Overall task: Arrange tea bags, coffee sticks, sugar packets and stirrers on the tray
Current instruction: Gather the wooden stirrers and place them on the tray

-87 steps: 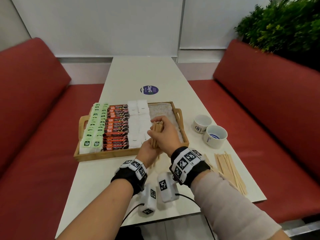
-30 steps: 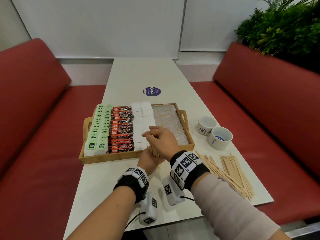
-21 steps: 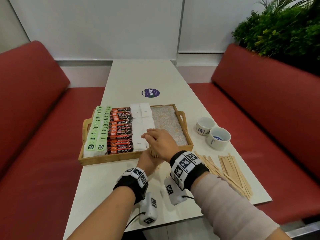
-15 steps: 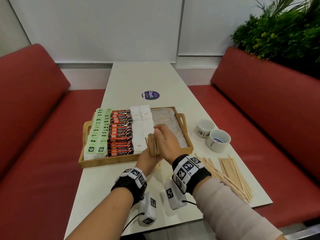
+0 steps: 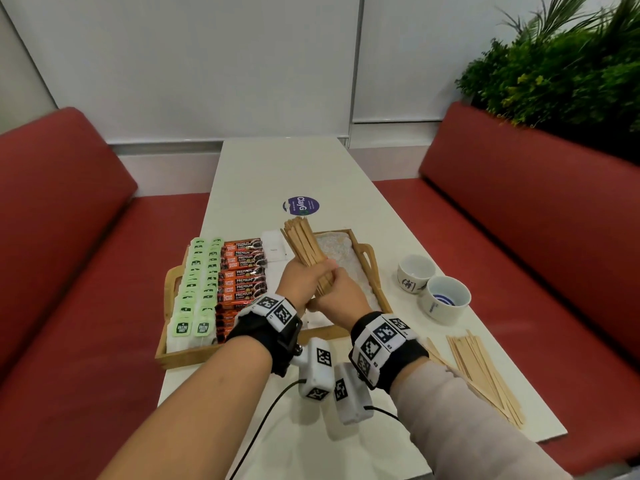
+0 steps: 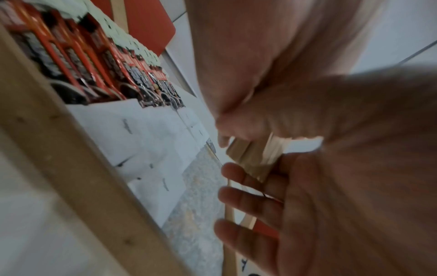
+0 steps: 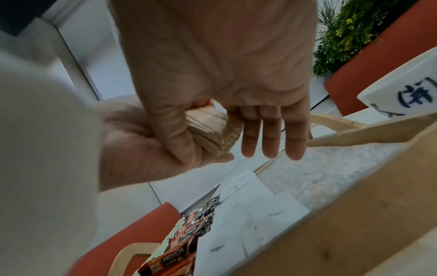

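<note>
Both hands, left hand (image 5: 300, 278) and right hand (image 5: 341, 296), grasp a fanned bundle of wooden stirrers (image 5: 305, 250) above the tray (image 5: 367, 265). Half a second ago the bundle sat lower.

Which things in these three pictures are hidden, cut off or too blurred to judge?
- Head view: the near sugar packets lie behind the hands and stirrer bundle.
- Head view: the left hand covers the bundle's lower end.
- Left wrist view: motion blur hides the right hand grip.
- Right wrist view: the frame edge cuts off the cup.
- All views: the stirrer count is too fine to tell.
</note>
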